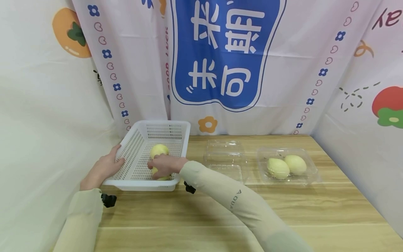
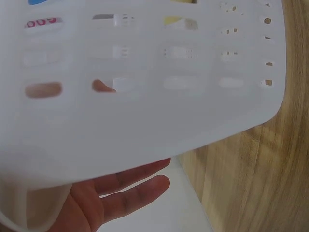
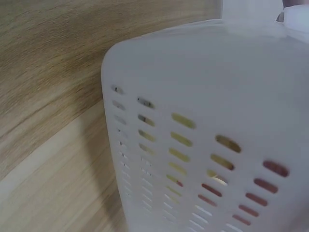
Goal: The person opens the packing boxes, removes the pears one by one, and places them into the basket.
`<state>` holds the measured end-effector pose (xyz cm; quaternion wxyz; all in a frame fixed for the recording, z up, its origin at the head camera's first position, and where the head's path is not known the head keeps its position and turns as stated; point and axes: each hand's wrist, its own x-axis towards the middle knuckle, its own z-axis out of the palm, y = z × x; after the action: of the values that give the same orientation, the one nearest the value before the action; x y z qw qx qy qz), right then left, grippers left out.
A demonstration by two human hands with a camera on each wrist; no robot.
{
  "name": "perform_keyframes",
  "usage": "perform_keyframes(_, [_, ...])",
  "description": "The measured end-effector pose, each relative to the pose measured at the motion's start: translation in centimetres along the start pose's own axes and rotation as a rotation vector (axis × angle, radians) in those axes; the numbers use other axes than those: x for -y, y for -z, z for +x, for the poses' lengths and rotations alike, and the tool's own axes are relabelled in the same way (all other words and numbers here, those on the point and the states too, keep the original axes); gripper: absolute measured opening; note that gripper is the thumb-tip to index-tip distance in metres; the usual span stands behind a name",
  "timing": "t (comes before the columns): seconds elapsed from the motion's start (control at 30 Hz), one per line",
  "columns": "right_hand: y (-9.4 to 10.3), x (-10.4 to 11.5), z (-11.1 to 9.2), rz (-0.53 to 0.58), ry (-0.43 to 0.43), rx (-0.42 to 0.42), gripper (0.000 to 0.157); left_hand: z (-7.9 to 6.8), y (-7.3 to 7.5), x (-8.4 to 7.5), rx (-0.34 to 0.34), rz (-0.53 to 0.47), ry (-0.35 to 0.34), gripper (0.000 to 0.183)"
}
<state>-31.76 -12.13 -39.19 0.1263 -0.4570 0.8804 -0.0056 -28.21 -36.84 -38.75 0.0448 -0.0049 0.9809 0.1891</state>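
Observation:
A white slotted plastic basket (image 1: pixel 145 185) stands at the left of the table, its wall filling much of both wrist views. My left hand (image 1: pixel 104 167) holds its left rim, with the thumb over the edge; two fingers (image 2: pixel 137 197) show outside the wall in the left wrist view. Inside the basket, my right hand (image 1: pixel 165 164) grips a pale yellow round fruit or vegetable (image 1: pixel 165 178), mostly covered by the hand. Just behind it lies another pale yellow round one (image 1: pixel 159 150). The right wrist view shows yellow and fingers only through the slots.
Right of the basket stands a clear plastic clamshell box (image 1: pixel 225 154) with its lid up. Farther right, another clear box (image 1: pixel 261 161) contains two pale yellow round pieces (image 1: pixel 278 168). Printed curtains (image 1: pixel 141 70) border the wooden table (image 1: pixel 151 217) at the back and sides.

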Motion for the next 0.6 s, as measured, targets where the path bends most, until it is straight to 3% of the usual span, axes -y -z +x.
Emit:
perform_keyframes(0.3, [0.6,0.1,-0.3,0.015,-0.008,-0.021,0.039,0.0,0.1,-0.1,0.000,-0.011,-0.009,0.075])
perform_keyframes(0.6, [2.8,0.2,-1.7,0.034,0.093,-0.118,0.025,-0.1,0.0,0.2,0.007,-0.007,0.000,0.076])
